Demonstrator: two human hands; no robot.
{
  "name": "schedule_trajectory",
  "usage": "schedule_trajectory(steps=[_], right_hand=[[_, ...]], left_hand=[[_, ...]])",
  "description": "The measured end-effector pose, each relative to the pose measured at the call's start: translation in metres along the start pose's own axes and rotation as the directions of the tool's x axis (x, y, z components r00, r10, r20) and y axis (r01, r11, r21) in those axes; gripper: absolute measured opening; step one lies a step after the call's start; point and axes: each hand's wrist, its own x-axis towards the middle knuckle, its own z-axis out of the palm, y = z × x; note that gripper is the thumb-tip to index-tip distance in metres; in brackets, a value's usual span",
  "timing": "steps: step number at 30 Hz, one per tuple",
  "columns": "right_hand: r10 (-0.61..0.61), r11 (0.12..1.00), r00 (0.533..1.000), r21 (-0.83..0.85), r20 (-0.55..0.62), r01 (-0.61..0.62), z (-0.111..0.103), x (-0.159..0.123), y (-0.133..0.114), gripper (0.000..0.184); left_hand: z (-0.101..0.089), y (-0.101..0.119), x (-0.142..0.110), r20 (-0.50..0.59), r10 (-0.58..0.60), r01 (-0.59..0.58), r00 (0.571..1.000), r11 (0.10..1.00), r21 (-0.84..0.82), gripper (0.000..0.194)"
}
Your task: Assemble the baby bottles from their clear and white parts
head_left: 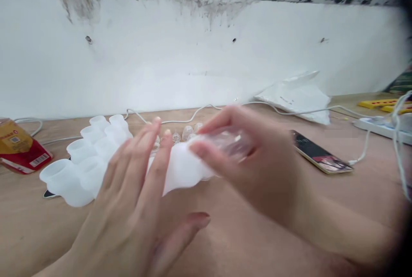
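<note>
My right hand, slightly smeared by motion, is closed around a clear plastic piece. Its thumb lies where that piece meets a white translucent cup, which lies on its side. My left hand has its fingers stretched out and thumb apart, beside the cup's left end; whether it touches the cup I cannot tell. Left of it, similar white cups stand in rows, partly hidden by the fingers. Several small clear domes sit behind my hands.
A red and yellow carton stands at the far left. On the right lie a phone with its cable, a white plastic bag and a white power strip. A thin white cable runs along the wall.
</note>
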Motion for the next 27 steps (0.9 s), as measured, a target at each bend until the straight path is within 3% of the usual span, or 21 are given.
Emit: schedule_trajectory(steps=[4, 7, 10, 14, 19, 21, 23, 24, 27], right_hand=[[0.055, 0.967, 0.985, 0.236, 0.161, -0.092, 0.025, -0.016, 0.000, 0.028], [0.021, 0.981, 0.943, 0.177, 0.332, -0.084, 0.028, -0.015, 0.010, 0.030], [-0.016, 0.993, 0.904, 0.109, 0.426, -0.034, 0.030, -0.015, 0.016, 0.034], [-0.112, 0.986, 0.917, 0.154, 0.382, 0.057, 0.041, -0.019, 0.021, 0.029], [-0.336, 0.941, 0.911, 0.136, 0.240, 0.311, 0.031, -0.008, 0.037, 0.025], [-0.260, 0.965, 0.942, 0.019, 0.213, 0.262, 0.014, -0.003, 0.049, 0.022], [-0.047, 0.986, 0.969, -0.145, 0.243, 0.084, -0.003, -0.005, 0.065, 0.038], [0.063, 0.976, 0.944, -0.218, 0.324, 0.009, -0.010, -0.010, 0.074, 0.042], [0.361, 0.906, 0.748, -0.399, 0.557, -0.140, -0.019, -0.034, 0.095, 0.043]], left_hand=[[0.013, 0.003, 0.006, 0.041, 0.020, -0.016, 0.999, 0.996, -0.086, 0.041], [0.022, -0.002, -0.001, 0.143, -0.014, 0.040, 0.990, 0.983, -0.180, 0.038], [0.025, -0.008, -0.005, 0.217, 0.027, 0.037, 0.976, 0.958, -0.286, 0.036], [0.022, -0.012, 0.001, 0.349, 0.034, 0.120, 0.936, 0.904, -0.410, 0.032], [0.015, -0.022, 0.006, 0.573, -0.099, 0.393, 0.814, 0.820, -0.416, 0.033], [0.011, -0.029, -0.002, 0.592, -0.219, 0.483, 0.775, 0.810, -0.332, 0.038], [0.008, -0.036, -0.014, 0.567, -0.329, 0.549, 0.755, 0.790, -0.272, 0.038], [0.007, -0.039, -0.020, 0.543, -0.359, 0.564, 0.759, 0.780, -0.271, 0.036], [0.003, -0.040, -0.035, 0.471, -0.386, 0.557, 0.793, 0.773, -0.304, 0.033]])
